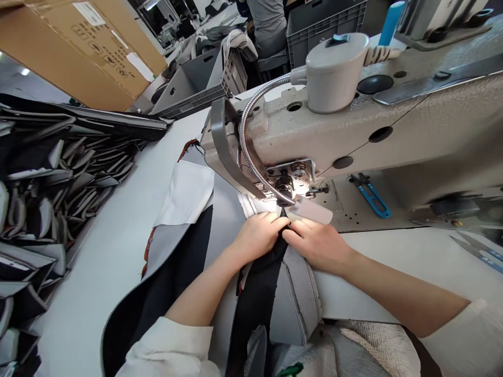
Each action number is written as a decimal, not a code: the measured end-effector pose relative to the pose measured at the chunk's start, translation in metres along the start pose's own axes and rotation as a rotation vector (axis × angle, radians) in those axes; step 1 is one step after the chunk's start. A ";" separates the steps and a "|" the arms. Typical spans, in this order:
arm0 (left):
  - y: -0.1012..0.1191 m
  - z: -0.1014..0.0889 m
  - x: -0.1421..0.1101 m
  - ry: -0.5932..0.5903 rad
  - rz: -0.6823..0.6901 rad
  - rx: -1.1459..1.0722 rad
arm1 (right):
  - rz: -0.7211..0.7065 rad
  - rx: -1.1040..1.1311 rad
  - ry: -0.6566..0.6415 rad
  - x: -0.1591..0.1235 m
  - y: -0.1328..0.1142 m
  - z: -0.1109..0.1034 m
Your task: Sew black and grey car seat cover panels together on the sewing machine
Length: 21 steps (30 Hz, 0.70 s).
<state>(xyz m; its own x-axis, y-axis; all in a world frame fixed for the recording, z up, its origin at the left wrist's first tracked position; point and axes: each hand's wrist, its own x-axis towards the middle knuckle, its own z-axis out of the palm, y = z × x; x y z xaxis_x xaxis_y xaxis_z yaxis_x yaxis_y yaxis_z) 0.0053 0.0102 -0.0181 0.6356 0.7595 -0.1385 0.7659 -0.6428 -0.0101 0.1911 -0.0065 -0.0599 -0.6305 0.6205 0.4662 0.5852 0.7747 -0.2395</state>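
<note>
A black and grey padded fabric piece [255, 309] runs from my lap up to the sewing machine [346, 136]. Just in front of the lit needle area, my left hand [261, 235] is closed on the fabric's black edge. Close beside it, my right hand [318, 243] pinches the same edge from the right, the fingertips of both hands nearly meeting. The fabric's far end lies under the machine head, where the needle is mostly hidden. More of the grey and black material [188, 235], with a white patch [186, 191] and red edging, spreads out to the left.
Stacks of padded dark pieces [78, 178] fill the left side. Blue thread snips [371, 196] lie on the machine bed, and scissors [479, 251] at the right edge. A cardboard box [86, 52], grey crates [200, 84] and a seated person [267, 23] are behind.
</note>
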 end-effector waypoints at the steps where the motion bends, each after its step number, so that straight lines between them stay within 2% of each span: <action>1: -0.004 0.003 0.000 0.045 0.000 -0.064 | 0.049 0.053 0.003 -0.001 0.001 -0.001; 3: -0.012 0.007 -0.001 0.122 0.012 -0.182 | 0.152 0.154 0.006 -0.002 0.005 -0.003; 5: -0.019 0.011 -0.001 0.163 0.044 -0.274 | 0.169 0.233 -0.022 -0.003 0.008 -0.004; 10: -0.025 0.010 0.001 0.199 0.055 -0.362 | -0.083 0.364 -0.220 0.003 0.016 -0.003; 12: -0.021 0.003 0.000 0.130 -0.011 -0.279 | -0.108 0.387 -0.310 0.006 0.018 -0.003; 15: -0.004 -0.014 -0.006 -0.044 -0.106 -0.022 | -0.161 0.414 -0.379 0.009 0.022 -0.005; 18: 0.016 -0.032 -0.019 -0.119 -0.244 0.259 | -0.227 0.407 -0.359 0.008 0.024 -0.008; 21: 0.024 -0.040 -0.034 -0.133 -0.385 0.392 | -0.247 0.314 -0.318 0.006 0.025 -0.009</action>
<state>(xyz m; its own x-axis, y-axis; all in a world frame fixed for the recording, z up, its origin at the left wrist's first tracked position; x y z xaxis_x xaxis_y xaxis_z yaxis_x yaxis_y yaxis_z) 0.0058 -0.0271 0.0262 0.2802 0.9437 -0.1759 0.8309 -0.3302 -0.4479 0.2062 0.0153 -0.0556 -0.8834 0.3825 0.2709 0.2484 0.8721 -0.4216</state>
